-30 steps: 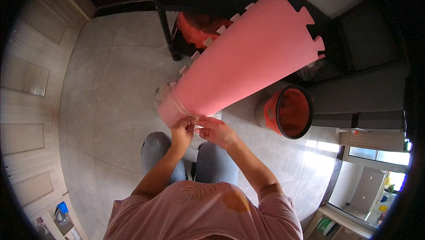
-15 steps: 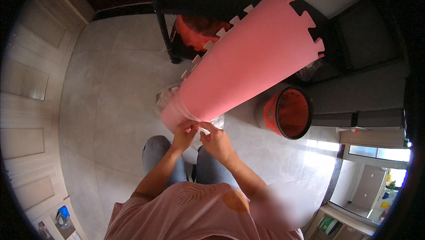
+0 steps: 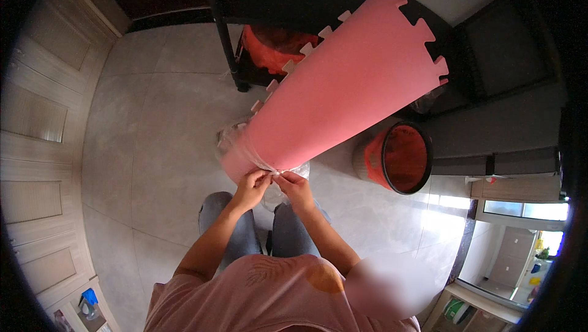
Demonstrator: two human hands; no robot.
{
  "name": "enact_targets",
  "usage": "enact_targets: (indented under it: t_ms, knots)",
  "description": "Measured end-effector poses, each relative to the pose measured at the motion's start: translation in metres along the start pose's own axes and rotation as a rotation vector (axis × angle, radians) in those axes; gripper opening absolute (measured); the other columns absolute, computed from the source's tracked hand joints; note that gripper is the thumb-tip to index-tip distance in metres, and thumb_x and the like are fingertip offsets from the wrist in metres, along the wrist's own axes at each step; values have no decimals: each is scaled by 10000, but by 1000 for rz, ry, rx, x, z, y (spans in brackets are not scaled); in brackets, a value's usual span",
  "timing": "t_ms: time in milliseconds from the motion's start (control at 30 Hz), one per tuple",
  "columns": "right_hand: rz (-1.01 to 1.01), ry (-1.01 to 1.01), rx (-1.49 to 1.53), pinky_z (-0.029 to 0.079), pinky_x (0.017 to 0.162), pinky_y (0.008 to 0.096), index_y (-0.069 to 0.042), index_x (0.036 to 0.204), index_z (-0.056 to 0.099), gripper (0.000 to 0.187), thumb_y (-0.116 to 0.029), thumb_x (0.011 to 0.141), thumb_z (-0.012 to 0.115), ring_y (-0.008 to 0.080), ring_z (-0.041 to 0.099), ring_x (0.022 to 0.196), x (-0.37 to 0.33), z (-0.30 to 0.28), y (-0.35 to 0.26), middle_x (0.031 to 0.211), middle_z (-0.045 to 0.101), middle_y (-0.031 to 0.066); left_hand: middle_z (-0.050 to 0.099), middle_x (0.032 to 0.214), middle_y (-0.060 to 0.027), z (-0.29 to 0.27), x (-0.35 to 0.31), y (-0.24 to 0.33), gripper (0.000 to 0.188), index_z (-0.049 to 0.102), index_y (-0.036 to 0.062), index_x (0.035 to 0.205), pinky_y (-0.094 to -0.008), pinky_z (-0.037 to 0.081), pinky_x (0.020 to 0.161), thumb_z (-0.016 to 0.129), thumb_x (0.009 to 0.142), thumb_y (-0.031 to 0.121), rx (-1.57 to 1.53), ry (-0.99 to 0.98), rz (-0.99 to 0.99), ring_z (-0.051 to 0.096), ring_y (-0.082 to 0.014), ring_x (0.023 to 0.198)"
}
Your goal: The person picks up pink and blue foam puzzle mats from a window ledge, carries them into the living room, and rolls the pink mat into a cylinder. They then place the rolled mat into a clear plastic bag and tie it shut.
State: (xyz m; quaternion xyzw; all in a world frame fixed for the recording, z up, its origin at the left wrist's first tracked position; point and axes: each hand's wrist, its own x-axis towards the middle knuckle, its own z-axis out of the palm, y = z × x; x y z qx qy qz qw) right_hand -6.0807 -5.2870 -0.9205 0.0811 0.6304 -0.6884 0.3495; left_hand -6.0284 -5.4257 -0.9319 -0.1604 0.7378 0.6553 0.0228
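A large pink foam mat with jigsaw-cut edges [image 3: 343, 87] leans up and away to the right in front of me. Clear plastic wrap [image 3: 245, 146] goes around its lower end, gathered into a narrow twisted strand at the near side. My left hand [image 3: 250, 188] pinches this gathered plastic between thumb and fingers. Close against it, my right hand [image 3: 295, 188] pinches the plastic too, so the fingertips of both hands nearly meet. Whether the plastic forms a knot there is too small to tell. More crumpled plastic hangs below the fingers.
A bin with a red liner and black rim [image 3: 392, 157] stands right of the mat. Behind it is a black metal rack [image 3: 228, 56] with a red item on its lower level. Pale cabinet doors [image 3: 38, 200] line the left. My knees are below my hands.
My hands have drawn together at the plastic; the right thumb and fingers, spread before, now close on it. The mat has stayed nearly where it was.
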Motion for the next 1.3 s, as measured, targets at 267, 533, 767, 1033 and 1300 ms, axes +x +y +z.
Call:
enact_targets:
  t_ms: [267,533,767,1033,1300]
  knots:
    - [188,70,388,288,457,196,-81,818,578,93,-172,826,598,45,406,512,11,13,2,629,497,-41,642,724,-75,22,-3,13,96,590,-18,863,-278,481,603,619,787,32,90,375,151,605,-151,637]
    - [207,116,414,349,485,199,-94,804,597,59,-145,798,626,54,474,579,12,15,-8,668,564,-23,602,792,-106,34,-9,15,174,568,20,851,-371,453,693,650,698,20,396,440,431,584,-280,773]
    - [-186,139,82,434,580,239,-4,826,629,126,-125,792,626,119,553,663,7,8,3,730,604,15,608,774,-86,38,-6,15,180,592,48,847,-362,417,704,670,686,73,445,475,389,572,-271,723]
    - [-535,20,-781,452,591,249,-26,914,649,144,-111,801,620,86,563,677,7,-19,-21,774,630,66,596,783,-89,27,0,4,134,608,25,870,-319,425,694,627,756,94,197,162,33,555,-215,669]
    - [-137,-118,-240,440,734,184,-84,977,668,176,-125,807,644,81,565,803,23,-32,12,879,656,76,564,946,-98,14,3,5,147,617,9,921,-274,460,679,577,786,52,162,2,24,578,-205,798]
